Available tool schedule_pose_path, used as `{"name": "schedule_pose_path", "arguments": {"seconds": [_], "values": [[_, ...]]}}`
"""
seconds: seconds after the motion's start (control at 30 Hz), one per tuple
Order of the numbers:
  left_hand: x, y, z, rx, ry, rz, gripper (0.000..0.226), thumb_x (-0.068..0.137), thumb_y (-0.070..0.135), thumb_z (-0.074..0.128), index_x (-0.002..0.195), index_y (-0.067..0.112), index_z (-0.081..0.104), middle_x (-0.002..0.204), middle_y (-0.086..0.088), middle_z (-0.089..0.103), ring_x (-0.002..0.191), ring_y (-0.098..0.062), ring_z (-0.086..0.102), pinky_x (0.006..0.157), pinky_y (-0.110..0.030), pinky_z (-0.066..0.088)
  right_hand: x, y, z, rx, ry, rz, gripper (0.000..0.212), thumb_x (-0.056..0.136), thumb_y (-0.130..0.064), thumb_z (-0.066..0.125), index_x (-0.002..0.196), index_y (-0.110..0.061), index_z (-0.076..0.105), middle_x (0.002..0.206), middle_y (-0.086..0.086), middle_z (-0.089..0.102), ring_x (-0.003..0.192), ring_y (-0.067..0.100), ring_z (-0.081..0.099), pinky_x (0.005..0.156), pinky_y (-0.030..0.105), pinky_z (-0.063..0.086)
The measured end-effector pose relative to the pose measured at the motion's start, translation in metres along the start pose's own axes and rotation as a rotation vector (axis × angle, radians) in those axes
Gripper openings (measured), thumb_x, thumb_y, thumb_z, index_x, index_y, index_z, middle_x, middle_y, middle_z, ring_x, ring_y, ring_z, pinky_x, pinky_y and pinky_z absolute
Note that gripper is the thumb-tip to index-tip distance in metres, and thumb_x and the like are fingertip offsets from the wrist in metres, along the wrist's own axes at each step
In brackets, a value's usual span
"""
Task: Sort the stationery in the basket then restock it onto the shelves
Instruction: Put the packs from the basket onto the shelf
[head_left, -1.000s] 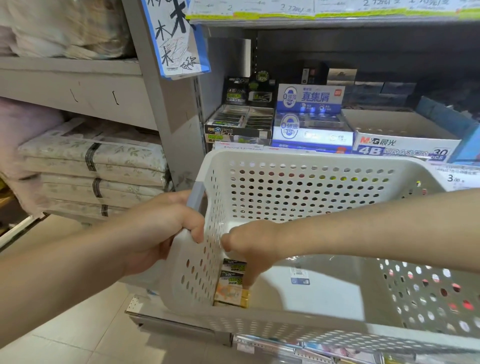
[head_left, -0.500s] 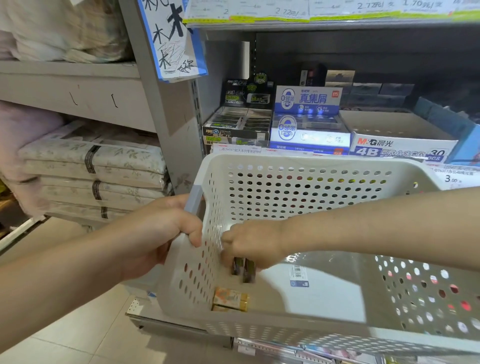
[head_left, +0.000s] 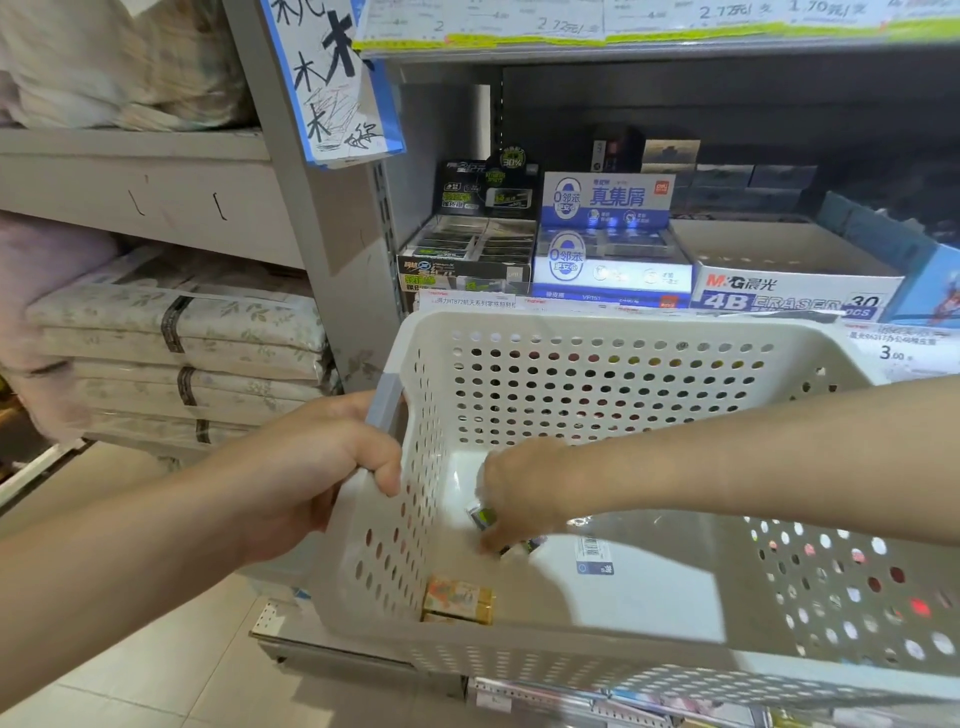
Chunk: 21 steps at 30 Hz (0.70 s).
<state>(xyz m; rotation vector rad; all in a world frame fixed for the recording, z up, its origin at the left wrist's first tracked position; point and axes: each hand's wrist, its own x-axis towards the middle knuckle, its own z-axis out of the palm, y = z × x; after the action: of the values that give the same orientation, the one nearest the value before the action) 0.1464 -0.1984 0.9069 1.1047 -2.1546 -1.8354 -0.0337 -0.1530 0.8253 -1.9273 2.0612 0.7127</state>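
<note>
Cream perforated plastic fills my view: the basket (head_left: 597, 395), tilted toward me. My left hand (head_left: 306, 467) grips its grey handle (head_left: 383, 410), fingers curled over the rim. Low in the near left corner lie gold-wrapped packets (head_left: 457, 600). Just beyond them my right hand (head_left: 524, 493) reaches down inside, fingertips pinching small dark packets (head_left: 485, 518) above the basket floor. Past the far wall, the shelf holds a black eraser box (head_left: 467, 254), a blue one (head_left: 608, 260) and a white 4B eraser carton (head_left: 789, 286).
</note>
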Motion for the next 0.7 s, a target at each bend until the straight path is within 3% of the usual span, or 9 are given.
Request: {"name": "schedule_pose_path", "arguments": {"seconds": [0.07,0.13,0.27,0.37,0.47,0.57,0.7], "values": [[0.0,0.0,0.0,0.0,0.003,0.0,0.058,0.044,0.002,0.053,0.094,0.025,0.072,0.089,-0.013,0.075,0.087,-0.038,0.069,0.085,-0.053,0.052,0.0,-0.002,-0.001,0.014,0.015,-0.008,0.037,0.082,-0.042,0.058,0.107,-0.016,0.068,0.078,-0.003,0.068,0.061,0.016,0.057,0.044,0.017,0.03],[0.002,0.0,0.0,-0.003,-0.001,-0.003,0.057,0.044,0.002,0.053,0.092,0.026,0.072,0.087,-0.011,0.075,0.084,-0.036,0.07,0.084,-0.052,0.053,-0.002,-0.002,-0.004,-0.034,0.041,-0.033,0.033,0.079,-0.039,0.062,0.104,-0.018,0.067,0.074,-0.005,0.062,0.056,0.014,0.051,0.043,0.017,0.027],[0.006,-0.002,-0.004,-0.022,-0.042,-0.001,0.053,0.045,0.002,0.052,0.083,0.03,0.074,0.083,-0.007,0.076,0.07,-0.026,0.073,0.065,-0.037,0.057,-0.015,0.002,-0.016,-0.127,0.119,-0.071,0.024,0.079,-0.042,0.062,0.082,-0.018,0.06,0.063,-0.006,0.05,0.051,0.014,0.042,0.045,0.019,0.023],[0.004,-0.006,-0.009,-0.042,-0.075,0.023,0.05,0.045,0.001,0.051,0.08,0.029,0.074,0.08,-0.007,0.075,0.066,-0.024,0.072,0.054,-0.031,0.058,-0.042,0.001,-0.043,-0.125,0.206,-0.092,0.032,0.076,-0.044,0.065,0.086,-0.014,0.059,0.064,-0.004,0.047,0.057,0.018,0.045,0.045,0.021,0.027],[0.006,-0.01,-0.015,-0.03,-0.084,0.029,0.057,0.045,0.001,0.053,0.094,0.024,0.071,0.083,-0.011,0.075,0.073,-0.029,0.073,0.057,-0.033,0.056,-0.07,0.012,-0.087,-0.051,0.387,-0.082,0.039,0.074,-0.051,0.065,0.089,-0.015,0.062,0.073,-0.002,0.058,0.068,0.022,0.053,0.053,0.024,0.04],[0.009,-0.01,-0.017,-0.033,-0.074,0.011,0.058,0.045,0.001,0.053,0.096,0.023,0.07,0.083,-0.011,0.075,0.072,-0.029,0.073,0.056,-0.033,0.056,-0.082,0.038,-0.133,0.029,0.615,-0.011,0.04,0.074,-0.049,0.064,0.094,-0.015,0.067,0.088,0.006,0.069,0.072,0.021,0.059,0.058,0.027,0.046],[0.01,-0.011,-0.019,-0.023,-0.072,0.006,0.061,0.045,0.002,0.053,0.1,0.023,0.068,0.084,-0.011,0.075,0.072,-0.029,0.073,0.058,-0.034,0.056,-0.063,0.077,-0.174,0.087,0.771,0.196,0.039,0.076,-0.042,0.064,0.094,-0.008,0.062,0.073,0.004,0.059,0.073,0.027,0.056,0.059,0.029,0.043]]}}
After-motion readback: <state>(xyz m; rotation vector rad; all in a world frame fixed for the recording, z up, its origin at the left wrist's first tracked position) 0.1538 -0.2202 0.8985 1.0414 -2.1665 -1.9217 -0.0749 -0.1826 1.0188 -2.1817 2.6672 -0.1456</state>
